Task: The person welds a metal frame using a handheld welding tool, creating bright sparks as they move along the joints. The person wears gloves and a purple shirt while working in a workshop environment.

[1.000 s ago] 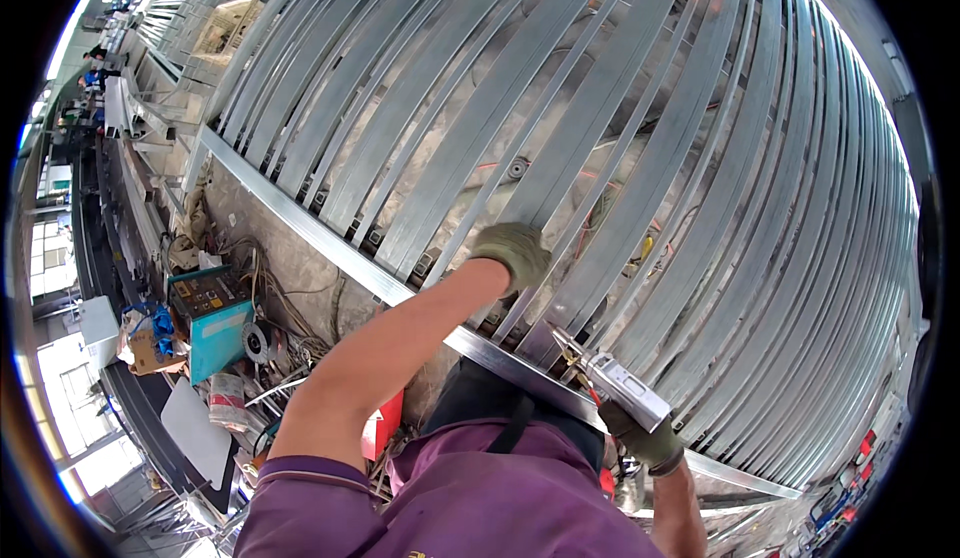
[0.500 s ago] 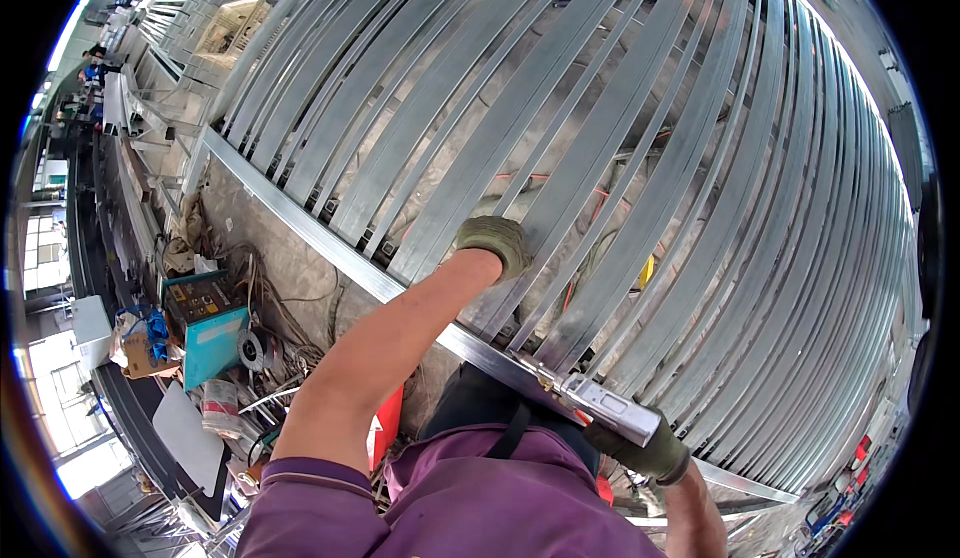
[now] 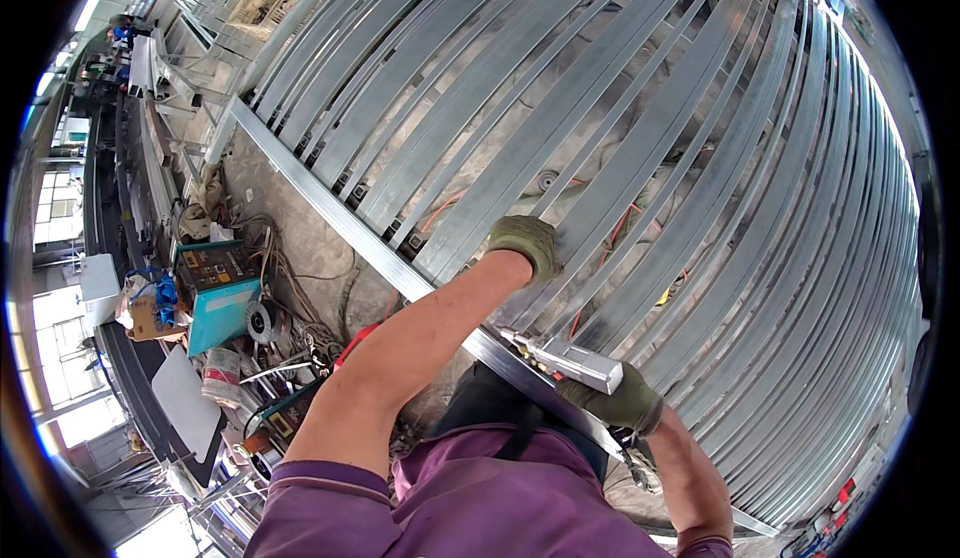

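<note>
My left hand (image 3: 528,242), in a green work glove, is closed with its fingers curled over a galvanised metal bar (image 3: 512,310). Gripped in my right hand (image 3: 622,400), gloved alike, is a silver box-shaped hand tool (image 3: 582,364) with a narrow front end; its exact kind does not show. The tool's tip points left, close above the near edge rail (image 3: 360,240) where the bars end. My right fingers are partly hidden beneath the tool.
Long bars (image 3: 600,68) lie side by side with gaps, with cables and hoses on the floor below. At left stand a turquoise machine box (image 3: 222,313), tangled cables (image 3: 275,268) and a grey bucket (image 3: 222,373). A pale crate (image 3: 268,3) sits at the far left.
The view has shifted a little, so the bars and clutter sit differently. My right hand and tool are now closer to my left hand, which keeps its closed pose on the bar.
</note>
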Available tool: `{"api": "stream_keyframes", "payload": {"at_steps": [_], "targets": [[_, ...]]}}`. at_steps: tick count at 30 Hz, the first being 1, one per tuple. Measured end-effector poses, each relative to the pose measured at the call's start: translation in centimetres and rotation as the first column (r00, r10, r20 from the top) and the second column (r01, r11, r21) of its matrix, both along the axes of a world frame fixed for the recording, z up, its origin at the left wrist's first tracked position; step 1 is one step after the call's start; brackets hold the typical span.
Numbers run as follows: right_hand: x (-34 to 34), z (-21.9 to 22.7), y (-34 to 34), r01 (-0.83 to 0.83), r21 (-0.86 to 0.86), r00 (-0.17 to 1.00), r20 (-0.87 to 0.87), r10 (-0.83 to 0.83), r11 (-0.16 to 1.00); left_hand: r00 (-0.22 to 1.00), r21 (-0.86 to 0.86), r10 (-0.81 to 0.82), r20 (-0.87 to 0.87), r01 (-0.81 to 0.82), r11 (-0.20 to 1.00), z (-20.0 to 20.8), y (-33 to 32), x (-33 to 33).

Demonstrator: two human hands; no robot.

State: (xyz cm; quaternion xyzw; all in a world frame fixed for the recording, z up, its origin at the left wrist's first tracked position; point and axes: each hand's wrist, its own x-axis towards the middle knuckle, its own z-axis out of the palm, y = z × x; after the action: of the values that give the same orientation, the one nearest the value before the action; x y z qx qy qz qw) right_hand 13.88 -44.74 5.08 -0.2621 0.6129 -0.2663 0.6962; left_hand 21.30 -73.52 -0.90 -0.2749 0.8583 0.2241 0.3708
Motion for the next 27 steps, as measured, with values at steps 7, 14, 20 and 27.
{"api": "stream_keyframes", "payload": {"at_steps": [7,14,20,27], "targets": [[1.6,-2.8,-0.1,0.066,-0.074,0.998,0.014,-0.065,0.995,1.000,-0.004,0.014,0.002,-0.014,1.000,0.2,0.1,-0.2],[1.5,-4.9,0.0,0.129,-0.205,0.991,0.056,-0.120,0.970,1.000,-0.009,0.018,0.003,-0.018,1.000,-0.1,0.1,-0.2],[1.8,-5.1,-0.1,0.108,-0.174,0.992,0.086,-0.094,0.979,1.000,-0.008,0.012,0.009,-0.012,1.000,0.2,0.2,-0.3],[1.7,-4.4,-0.4,0.067,-0.131,0.997,0.052,-0.061,0.989,1.000,-0.005,0.010,0.006,-0.010,1.000,0.4,0.2,-0.5]]}}
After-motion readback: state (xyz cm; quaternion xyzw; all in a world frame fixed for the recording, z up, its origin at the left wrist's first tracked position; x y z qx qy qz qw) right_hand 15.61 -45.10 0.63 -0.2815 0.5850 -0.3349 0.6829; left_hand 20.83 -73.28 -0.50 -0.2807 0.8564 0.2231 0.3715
